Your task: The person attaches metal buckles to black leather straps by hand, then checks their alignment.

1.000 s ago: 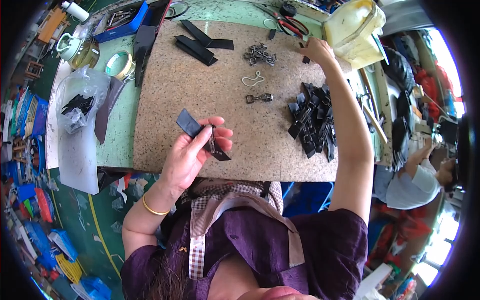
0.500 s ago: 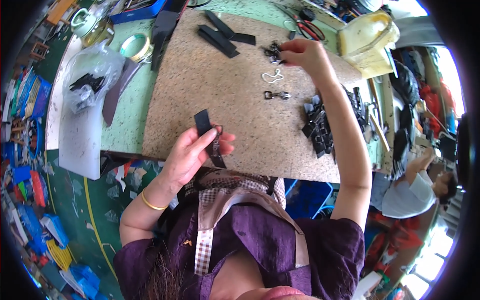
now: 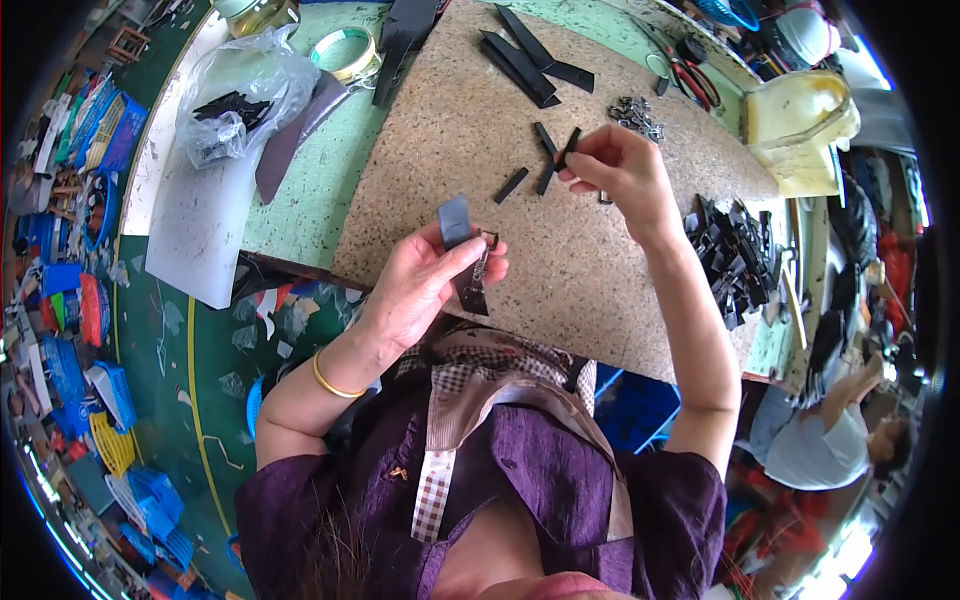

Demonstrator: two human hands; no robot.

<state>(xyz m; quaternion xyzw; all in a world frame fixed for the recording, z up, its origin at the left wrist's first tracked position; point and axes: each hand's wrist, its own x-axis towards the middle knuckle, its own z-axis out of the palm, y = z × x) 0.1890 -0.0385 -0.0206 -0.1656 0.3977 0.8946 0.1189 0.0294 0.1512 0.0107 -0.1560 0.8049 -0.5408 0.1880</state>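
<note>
Near the board's front edge, my left hand (image 3: pixel 415 285) pinches a dark strap (image 3: pixel 455 222) folded through a small metal buckle (image 3: pixel 488 240); the strap's lower end hangs below the fingers. My right hand (image 3: pixel 620 180) is closed, thumb and fingertips gripping a short, narrow black strip (image 3: pixel 568 149) just above the board. Close beside it are similar short strips, one farther left (image 3: pixel 511 185) lying by itself. A small heap of metal hardware (image 3: pixel 637 117) rests just beyond the right hand. Part of a metal piece (image 3: pixel 606 198) shows beneath that hand.
Longer black strips (image 3: pixel 520 68) lie at the back of the speckled board (image 3: pixel 420 150). To the right is a pile of black strap pieces (image 3: pixel 733 255), with red-handled scissors (image 3: pixel 695 85) and a yellowed container (image 3: pixel 800 125) behind. Leftward are a tape roll (image 3: pixel 345 52) and plastic bag (image 3: pixel 240 90).
My right hand has left the metal heap and now holds a short black strip. Several such strips now lie on formerly bare board. The left hand still holds the strap; the whole view has shifted.
</note>
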